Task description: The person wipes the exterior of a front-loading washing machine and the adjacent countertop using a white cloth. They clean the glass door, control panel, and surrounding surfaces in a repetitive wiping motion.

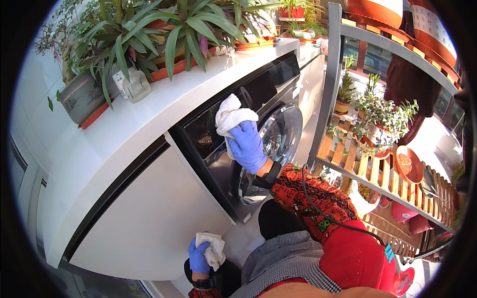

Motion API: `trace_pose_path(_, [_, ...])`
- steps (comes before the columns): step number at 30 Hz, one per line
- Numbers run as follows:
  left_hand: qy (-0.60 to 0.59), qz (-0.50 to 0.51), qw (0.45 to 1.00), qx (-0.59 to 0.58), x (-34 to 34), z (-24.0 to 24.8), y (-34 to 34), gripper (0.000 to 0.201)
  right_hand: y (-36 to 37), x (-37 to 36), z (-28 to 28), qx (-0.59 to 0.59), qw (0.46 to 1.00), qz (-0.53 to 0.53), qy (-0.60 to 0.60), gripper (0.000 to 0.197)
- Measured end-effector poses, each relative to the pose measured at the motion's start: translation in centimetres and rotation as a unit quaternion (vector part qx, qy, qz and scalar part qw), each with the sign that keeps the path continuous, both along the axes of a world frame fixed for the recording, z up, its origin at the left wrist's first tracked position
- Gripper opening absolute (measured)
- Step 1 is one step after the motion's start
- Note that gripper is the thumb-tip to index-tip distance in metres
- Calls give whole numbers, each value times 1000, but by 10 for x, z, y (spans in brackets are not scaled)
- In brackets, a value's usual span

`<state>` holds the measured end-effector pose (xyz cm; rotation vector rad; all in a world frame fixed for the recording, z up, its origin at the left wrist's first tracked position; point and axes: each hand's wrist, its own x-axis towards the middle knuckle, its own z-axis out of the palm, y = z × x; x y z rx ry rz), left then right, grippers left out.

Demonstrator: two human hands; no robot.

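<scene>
My right hand (248,147), in a blue glove, presses a white cloth (231,113) against the dark front of a washing machine (218,166). The cloth lies over the upper panel, left of the round glass door (278,130). Lower down, near my knee, my left hand (199,257) is also gloved in blue. Its fingers are closed round a second, off-white cloth (214,250), which is folded and held away from the machine.
A white countertop (164,107) above the machine carries potted plants (191,30) and a clear glass jar (134,85). On the right stands a grey-framed rack (325,84) with wooden slats and more pots. A cable (318,206) runs along my right sleeve.
</scene>
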<state>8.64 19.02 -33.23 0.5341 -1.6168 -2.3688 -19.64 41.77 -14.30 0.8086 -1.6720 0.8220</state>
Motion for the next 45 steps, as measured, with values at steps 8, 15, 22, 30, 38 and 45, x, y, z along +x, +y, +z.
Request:
trace_pose_path(8, [1,21,1000,-5,1,-6,-1,37,40,-73,15,-158,983,-79,-57,24])
trace_pose_path(15, [-14,29,999,-26,-4,-9,1,42,-19,7,2,-23,998,38,50,34])
trace_pose_path(22, [3,25,999,-43,-3,-9,-1,37,37,-77,-9,2,999,-9,44,28])
trace_pose_path(30, [11,43,998,-32,0,-5,3,35,4,-52,-3,-188,978,-16,-89,34])
trace_pose_path(38, [6,39,998,-39,-1,-2,9,38,26,-25,4,26,995,10,99,25])
trace_pose_path(45, [24,38,999,-22,7,-4,3,34,-5,9,-18,-63,993,92,-40,37])
